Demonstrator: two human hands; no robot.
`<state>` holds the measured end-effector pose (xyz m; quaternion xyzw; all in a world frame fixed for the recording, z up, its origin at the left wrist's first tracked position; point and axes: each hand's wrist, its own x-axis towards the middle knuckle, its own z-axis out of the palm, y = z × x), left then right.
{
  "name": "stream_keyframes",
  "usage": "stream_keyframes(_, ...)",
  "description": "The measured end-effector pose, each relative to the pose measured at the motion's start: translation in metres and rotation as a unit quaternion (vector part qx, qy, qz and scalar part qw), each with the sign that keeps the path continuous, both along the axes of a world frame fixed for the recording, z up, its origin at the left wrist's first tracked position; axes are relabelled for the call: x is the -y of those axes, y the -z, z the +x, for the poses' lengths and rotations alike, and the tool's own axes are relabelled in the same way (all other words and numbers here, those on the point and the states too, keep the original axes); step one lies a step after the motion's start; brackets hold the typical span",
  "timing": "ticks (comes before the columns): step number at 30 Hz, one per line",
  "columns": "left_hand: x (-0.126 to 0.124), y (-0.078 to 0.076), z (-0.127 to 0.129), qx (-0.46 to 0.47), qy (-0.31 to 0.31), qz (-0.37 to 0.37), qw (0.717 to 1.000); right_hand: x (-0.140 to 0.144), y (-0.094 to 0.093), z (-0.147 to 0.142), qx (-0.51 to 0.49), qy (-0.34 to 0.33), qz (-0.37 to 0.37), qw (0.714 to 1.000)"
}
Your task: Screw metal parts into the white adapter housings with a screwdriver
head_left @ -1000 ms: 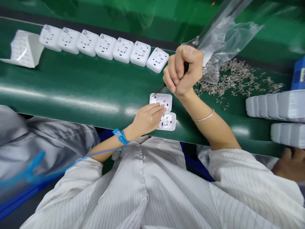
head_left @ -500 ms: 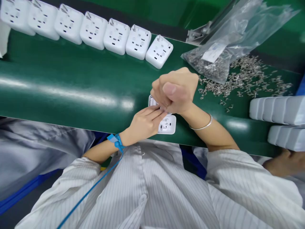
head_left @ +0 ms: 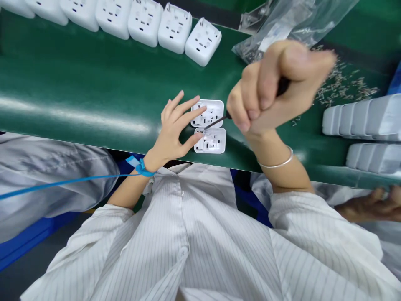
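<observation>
Two white plastic socket housings [head_left: 216, 109] lie with their hollow insides up, one just behind the other, on the green bench. My left hand [head_left: 169, 136] is open, fingers spread, with its fingertips over the left edges of both the rear housing and the front housing [head_left: 216, 146]. A fist is made by my right hand [head_left: 266, 90] around the black handle of what looks like a thin screwdriver [head_left: 217, 121]. Its dark shaft slants down leftward, the tip at the left part of the front housing, near my left thumb. Most of the handle is hidden in the fist.
A row of white socket units [head_left: 174, 28] stands along the back left. Behind my right hand are a clear plastic bag [head_left: 326, 19] and scattered small metal pieces [head_left: 360, 85]. White housings [head_left: 360, 115] are stacked at right. Another person's hand [head_left: 366, 207] is at the lower right.
My right hand has moved up and to the right, bringing the screwdriver's shaft into sight. My left fingers have spread apart, uncovering more of the two housings. The view has shifted somewhat.
</observation>
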<state>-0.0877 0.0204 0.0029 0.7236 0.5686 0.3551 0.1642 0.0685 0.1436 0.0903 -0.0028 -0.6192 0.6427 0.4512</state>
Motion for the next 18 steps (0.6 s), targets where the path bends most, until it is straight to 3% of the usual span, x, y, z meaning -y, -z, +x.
stream_keyframes(2, -0.005, 0.002, 0.001, -0.016, 0.013, -0.027, 0.999, 0.001, 0.01, -0.004, -0.077, -0.115, -0.129, 0.982)
stream_keyframes(3, -0.007, 0.003, 0.002, -0.022, 0.015, -0.035, 0.999, 0.001, 0.015, -0.007, -0.094, -0.134, -0.17, 0.972)
stream_keyframes(5, -0.009, 0.006, 0.005, -0.033, 0.016, -0.046, 0.998, 0.003, 0.024, -0.014, -0.097, -0.083, -0.189, 0.974)
stream_keyframes(9, -0.008, 0.007, 0.01, -0.045, 0.013, -0.064, 0.997, 0.012, 0.03, -0.022, -0.027, 0.009, -0.15, 0.988)
stream_keyframes(14, -0.006, 0.003, 0.01, -0.043, 0.001, -0.084, 0.996, 0.026, 0.033, -0.016, 0.07, 0.056, -0.081, 0.993)
stream_keyframes(18, -0.01, 0.012, 0.008, -0.021, 0.002, -0.07, 0.997, 0.031, 0.043, -0.014, 0.158, 0.061, 0.016, 0.985)
